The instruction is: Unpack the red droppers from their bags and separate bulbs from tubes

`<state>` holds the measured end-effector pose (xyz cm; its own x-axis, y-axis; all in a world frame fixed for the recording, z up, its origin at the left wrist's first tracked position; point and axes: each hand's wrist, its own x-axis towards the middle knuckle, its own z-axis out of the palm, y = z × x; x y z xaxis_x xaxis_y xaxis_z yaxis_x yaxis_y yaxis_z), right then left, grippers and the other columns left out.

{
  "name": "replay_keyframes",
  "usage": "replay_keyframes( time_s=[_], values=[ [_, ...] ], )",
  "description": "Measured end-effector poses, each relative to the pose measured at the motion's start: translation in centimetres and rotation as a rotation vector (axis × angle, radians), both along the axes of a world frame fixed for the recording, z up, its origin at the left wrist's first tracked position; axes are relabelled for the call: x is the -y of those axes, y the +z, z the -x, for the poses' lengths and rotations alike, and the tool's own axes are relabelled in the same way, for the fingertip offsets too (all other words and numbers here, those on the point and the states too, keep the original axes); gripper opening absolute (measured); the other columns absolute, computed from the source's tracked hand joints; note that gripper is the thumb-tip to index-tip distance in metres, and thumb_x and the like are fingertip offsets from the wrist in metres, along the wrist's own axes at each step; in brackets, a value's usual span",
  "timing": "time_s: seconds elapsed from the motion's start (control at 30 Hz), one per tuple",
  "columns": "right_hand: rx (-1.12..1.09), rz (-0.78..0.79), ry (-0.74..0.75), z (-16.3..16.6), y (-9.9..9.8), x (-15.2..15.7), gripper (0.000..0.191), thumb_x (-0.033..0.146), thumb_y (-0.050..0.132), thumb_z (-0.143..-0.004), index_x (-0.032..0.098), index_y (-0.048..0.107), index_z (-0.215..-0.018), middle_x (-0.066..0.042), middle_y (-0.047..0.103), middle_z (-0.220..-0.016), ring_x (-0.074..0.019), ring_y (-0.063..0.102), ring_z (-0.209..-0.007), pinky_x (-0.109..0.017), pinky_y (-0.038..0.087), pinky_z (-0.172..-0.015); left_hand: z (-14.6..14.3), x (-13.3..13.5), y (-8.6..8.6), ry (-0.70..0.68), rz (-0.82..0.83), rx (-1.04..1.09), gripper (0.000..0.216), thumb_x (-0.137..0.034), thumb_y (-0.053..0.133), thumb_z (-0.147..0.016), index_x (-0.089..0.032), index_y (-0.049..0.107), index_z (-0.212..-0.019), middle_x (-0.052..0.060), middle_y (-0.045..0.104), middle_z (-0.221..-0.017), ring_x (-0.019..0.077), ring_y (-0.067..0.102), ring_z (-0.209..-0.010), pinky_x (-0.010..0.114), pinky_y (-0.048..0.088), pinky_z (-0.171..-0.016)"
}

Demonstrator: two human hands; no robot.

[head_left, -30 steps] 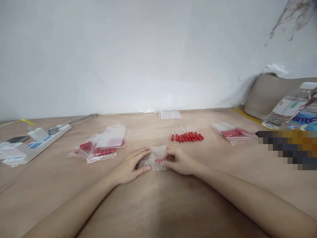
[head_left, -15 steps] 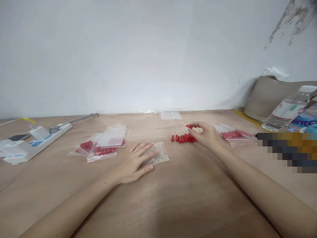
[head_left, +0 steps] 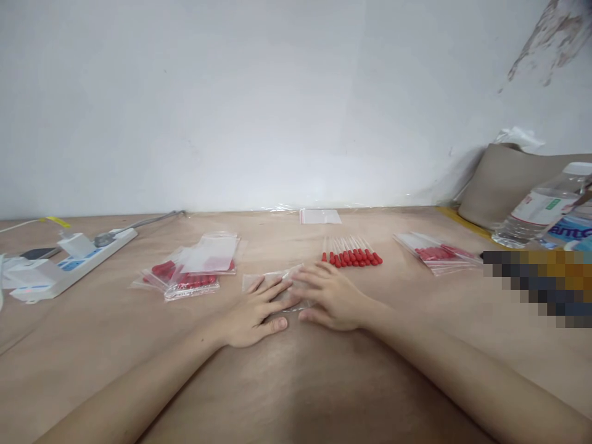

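Observation:
My left hand [head_left: 259,314] lies flat with fingers spread on a clear zip bag [head_left: 296,305] on the table. Over the bag's right part is my right hand [head_left: 333,299], its fingers stretched toward the left one; whether it presses on the bag I cannot tell. Just beyond my right hand, a row of red-tipped sticks [head_left: 354,256] lies side by side, pale stems pointing to the wall. To the left of my hands, filled bags of red-tipped pieces [head_left: 192,282] are piled up, with a white-looking flat bag [head_left: 210,254] on top.
More bags with red pieces [head_left: 435,253] lie at the right. A flat white bag [head_left: 320,216] rests near the wall. At the left are a power strip [head_left: 78,265] with plugs and a phone [head_left: 41,253]. A water bottle [head_left: 539,206] and a grey-brown container [head_left: 490,185] stand at the right.
My right hand has let go of a red-tipped stick at the row and come left and nearer, over the clear bag. The row now shows in full. My left hand has barely moved.

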<state>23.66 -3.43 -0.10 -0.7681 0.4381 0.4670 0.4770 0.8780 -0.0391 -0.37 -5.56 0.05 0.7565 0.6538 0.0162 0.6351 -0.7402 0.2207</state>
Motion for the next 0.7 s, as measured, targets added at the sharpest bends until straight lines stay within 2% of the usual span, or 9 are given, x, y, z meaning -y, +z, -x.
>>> replay_keyframes(
  time_s=[0.07,0.17,0.23,0.33,0.43,0.53,0.6,0.7],
  values=[
    [0.049,0.086,-0.010,0.7,-0.8,0.6,0.044,0.047,0.038,-0.085,0.021,0.051,-0.118,-0.008,0.051,-0.125,-0.0222,0.041,-0.117,-0.046,0.022,-0.101,0.0,-0.1,-0.1,0.049,0.042,0.105,0.041,-0.042,0.035,-0.089,-0.034,0.037,-0.129,0.002,0.027,-0.142,0.0236,0.019,-0.132,0.050,0.009,-0.107],
    [0.039,0.181,-0.051,0.9,-1.6,0.9,0.044,0.043,0.033,-0.088,0.017,0.048,-0.121,-0.009,0.050,-0.125,-0.0199,0.044,-0.115,-0.042,0.027,-0.099,0.4,-0.8,-0.5,0.206,0.112,0.394,0.033,-0.038,0.036,-0.089,-0.026,0.056,-0.112,0.005,0.045,-0.130,0.0206,0.039,-0.121,0.041,0.029,-0.102],
    [0.003,0.165,-0.056,0.6,-1.5,0.8,0.043,0.042,0.036,-0.087,0.018,0.049,-0.121,-0.009,0.049,-0.126,-0.0195,0.044,-0.114,-0.039,0.030,-0.097,0.9,-1.6,-0.8,0.332,0.073,0.569,0.029,-0.037,0.041,-0.086,-0.021,0.061,-0.100,0.007,0.053,-0.119,0.0197,0.049,-0.110,0.037,0.038,-0.095],
    [-0.085,0.092,-0.181,-1.0,-0.2,-0.3,0.034,0.039,0.043,-0.084,0.021,0.058,-0.109,-0.008,0.054,-0.119,-0.0201,0.049,-0.107,-0.038,0.035,-0.092,1.7,-2.7,-0.7,0.464,-0.061,0.602,0.023,-0.035,0.048,-0.081,-0.020,0.062,-0.093,0.006,0.058,-0.109,0.0203,0.052,-0.104,0.036,0.040,-0.091],
    [-0.149,0.082,-0.524,-5.5,1.6,-2.8,0.027,0.033,0.043,-0.082,0.020,0.066,-0.090,-0.007,0.062,-0.102,-0.0197,0.055,-0.095,-0.034,0.040,-0.084,2.3,-3.2,-0.3,0.508,-0.059,0.491,0.025,-0.035,0.049,-0.079,-0.021,0.061,-0.096,0.004,0.061,-0.103,0.0203,0.055,-0.098,0.034,0.043,-0.085],
    [-0.149,0.117,-1.038,-12.2,2.6,-5.6,0.029,0.031,0.043,-0.080,0.017,0.066,-0.092,-0.011,0.062,-0.102,-0.0254,0.055,-0.096,-0.037,0.041,-0.081,2.4,-3.3,-0.1,0.533,-0.061,0.385,0.027,-0.036,0.049,-0.078,-0.020,0.061,-0.096,0.005,0.063,-0.096,0.0196,0.057,-0.088,0.032,0.045,-0.077],
    [-0.060,0.256,-1.325,-16.2,2.5,-6.8,0.038,0.039,0.045,-0.078,0.016,0.063,-0.102,-0.015,0.061,-0.104,-0.0311,0.054,-0.097,-0.041,0.041,-0.077,2.3,-3.3,-0.2,0.551,-0.080,0.349,0.030,-0.037,0.051,-0.076,-0.019,0.060,-0.097,0.005,0.062,-0.093,0.0189,0.057,-0.082,0.030,0.044,-0.073],
    [0.084,0.436,-1.425,-19.7,1.8,-7.4,0.053,0.048,0.048,-0.074,0.009,0.058,-0.107,-0.020,0.058,-0.107,-0.0339,0.053,-0.099,-0.040,0.042,-0.073,2.0,-3.0,-0.2,0.600,-0.043,0.307,0.032,-0.038,0.052,-0.074,-0.018,0.060,-0.097,0.003,0.061,-0.080,0.0171,0.056,-0.071,0.028,0.043,-0.064]
  ],
)
